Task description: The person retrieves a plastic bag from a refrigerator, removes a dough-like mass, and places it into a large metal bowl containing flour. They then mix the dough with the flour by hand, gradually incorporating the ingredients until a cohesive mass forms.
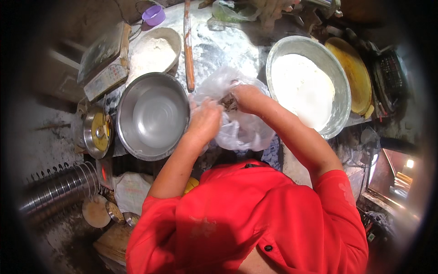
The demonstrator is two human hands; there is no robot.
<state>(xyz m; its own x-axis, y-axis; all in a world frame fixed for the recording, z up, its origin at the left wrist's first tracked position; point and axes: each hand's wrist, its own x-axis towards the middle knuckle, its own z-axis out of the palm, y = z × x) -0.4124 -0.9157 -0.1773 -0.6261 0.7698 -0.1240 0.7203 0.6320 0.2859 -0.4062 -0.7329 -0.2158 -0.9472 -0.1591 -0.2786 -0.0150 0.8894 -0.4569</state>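
A clear plastic bag (244,133) hangs open at the table's front edge, before my red shirt. My left hand (207,116) grips the left side of its mouth, a little blurred. Bent over the far side of the mouth is my right hand (248,97), its fingers mostly hidden by plastic and the hand itself. Something brownish shows inside the bag, too unclear to name. Left of my left hand stands a metal basin (125,137) with cloudy liquid. A large metal basin (344,102) holding white flour (301,89) is beyond my right forearm.
A wooden stick (189,61) lies on the flour-dusted table (219,44). Behind the left basin are a bowl of flour (155,54), a weighing scale (106,80) and a purple bowl (153,15). At right leans a round yellowish board (350,75). A lidded metal pot (89,137) stands far left.
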